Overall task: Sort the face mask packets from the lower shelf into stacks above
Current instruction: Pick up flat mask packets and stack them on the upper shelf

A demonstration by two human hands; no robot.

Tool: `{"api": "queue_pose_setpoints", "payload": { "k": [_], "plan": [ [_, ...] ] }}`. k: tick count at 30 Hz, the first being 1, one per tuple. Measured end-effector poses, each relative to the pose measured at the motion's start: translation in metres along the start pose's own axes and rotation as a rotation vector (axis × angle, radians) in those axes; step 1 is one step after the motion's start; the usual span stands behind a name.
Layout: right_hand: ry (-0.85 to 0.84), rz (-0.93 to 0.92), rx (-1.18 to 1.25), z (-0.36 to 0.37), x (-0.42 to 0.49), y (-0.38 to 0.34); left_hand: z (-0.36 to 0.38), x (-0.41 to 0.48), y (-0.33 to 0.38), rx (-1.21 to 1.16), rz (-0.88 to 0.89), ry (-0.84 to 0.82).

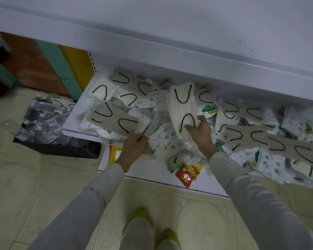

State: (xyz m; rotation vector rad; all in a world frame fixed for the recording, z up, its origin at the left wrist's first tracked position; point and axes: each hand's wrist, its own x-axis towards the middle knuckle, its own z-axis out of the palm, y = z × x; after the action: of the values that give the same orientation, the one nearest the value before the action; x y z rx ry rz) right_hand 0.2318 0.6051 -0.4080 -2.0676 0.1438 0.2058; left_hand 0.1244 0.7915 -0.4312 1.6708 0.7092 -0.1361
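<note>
A white shelving unit [170, 56] fills the top of the scene in dim, even indoor light, its broad upper board jutting out over the lower shelf [72, 121]. Below runs a floor [34, 195] of pale cream tiles, crossed by thin grout lines and flecked with dark specks, with soft round pale patches showing on its surface. Just left of the unit a black crate [61, 150] sits on the tiles, heaped with clear plastic wrappers [43, 120]. Behind the crate, side by side, stand a wood-brown panel [31, 64], a teal panel [56, 62] and a yellow panel [78, 64], the yellow one nearest the shelving.
</note>
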Motion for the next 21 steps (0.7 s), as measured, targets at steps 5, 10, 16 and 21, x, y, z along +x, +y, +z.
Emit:
{"api": "queue_pose_setpoints", "payload": {
  "k": [5, 10, 16, 21],
  "plan": [
    [-0.225, 0.059, 0.399, -0.014, -0.018, -0.008, 0.018, 0.001, 0.020, -0.352, -0.104, -0.054],
    [-0.488, -0.015, 0.301, -0.020, -0.033, -0.008, 0.026, 0.004, 0.049, -0.677, -0.090, -0.111],
    [-0.640, -0.038, 0.117, 0.000, -0.040, -0.006, 0.026, 0.002, 0.048, -0.770, -0.146, 0.092],
    [-0.622, -0.010, 0.132, 0.014, -0.044, -0.006, 0.008, 0.004, 0.037, -0.759, -0.148, 0.091]
  ]
}}
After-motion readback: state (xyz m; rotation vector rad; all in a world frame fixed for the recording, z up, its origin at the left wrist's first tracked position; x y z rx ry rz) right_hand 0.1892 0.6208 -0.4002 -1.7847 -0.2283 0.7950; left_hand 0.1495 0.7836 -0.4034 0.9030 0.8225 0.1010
